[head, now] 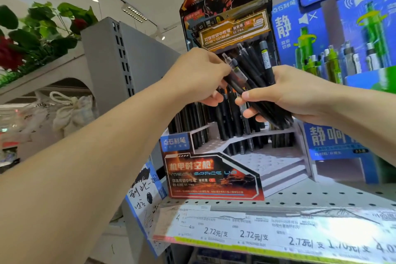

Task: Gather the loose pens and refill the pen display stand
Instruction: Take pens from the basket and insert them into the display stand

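Observation:
A cardboard pen display stand [214,180] with orange and black print sits on the shelf in front of me. Black pens [222,122] stand in its upper tiers. My right hand [300,94] grips a bundle of several black pens [255,70], fanned upward to the left. My left hand [199,77] reaches in from the left and pinches one pen of that bundle near its clear cap. Both hands hover just above the stand's pen rows.
A blue display with green and grey pens [334,58] stands to the right. The perforated metal shelf [321,197] has a price strip [257,233] along its front edge. A grey shelf upright [111,55] and plants [36,28] are at the left.

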Tool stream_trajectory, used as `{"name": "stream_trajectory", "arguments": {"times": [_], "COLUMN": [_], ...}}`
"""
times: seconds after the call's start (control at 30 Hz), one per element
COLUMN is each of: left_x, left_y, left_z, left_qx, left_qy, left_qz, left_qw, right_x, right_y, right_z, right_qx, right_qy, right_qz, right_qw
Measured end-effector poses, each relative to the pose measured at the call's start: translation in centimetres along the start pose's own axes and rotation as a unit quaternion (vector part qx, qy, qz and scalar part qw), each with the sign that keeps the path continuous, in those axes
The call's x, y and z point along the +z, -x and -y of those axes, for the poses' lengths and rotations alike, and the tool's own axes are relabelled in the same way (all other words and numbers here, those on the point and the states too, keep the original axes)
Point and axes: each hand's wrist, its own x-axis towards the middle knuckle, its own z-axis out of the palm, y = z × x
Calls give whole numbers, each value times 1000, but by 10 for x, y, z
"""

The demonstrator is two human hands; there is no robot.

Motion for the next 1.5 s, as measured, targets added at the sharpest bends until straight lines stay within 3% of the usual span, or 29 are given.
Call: {"name": "stream_trajectory", "arguments": {"times": [0.2,0.4,0.47,0.57,0.9,1.3,1.43,1.5], "left_x": [8,-8,-20,-23,19,11,-6,-15], "left_y": [8,11,10,12,28,22,19,11], "left_z": [4,4,8,17,40,32,19,9], "left_qx": [67,123,141,168,216,152,93,35], "left_qy": [70,144,124,-23,-189,-227,-303,-291], "left_qz": [-108,-220,-258,-276,-227,-179,-73,3], "left_qw": [989,957,948,946,931,945,945,956], "right_x": [1,-1,0,-1,2,2,3,3], "right_y": [0,-1,-2,-3,-1,2,3,3], "right_z": [1,3,2,2,4,7,7,7], "right_qx": [-28,15,29,31,46,50,49,50], "right_qy": [-41,-57,-36,-21,-6,12,15,16], "right_qz": [15,3,-3,-33,-62,-58,-58,-60], "right_qw": [999,998,999,999,997,997,997,997]}}
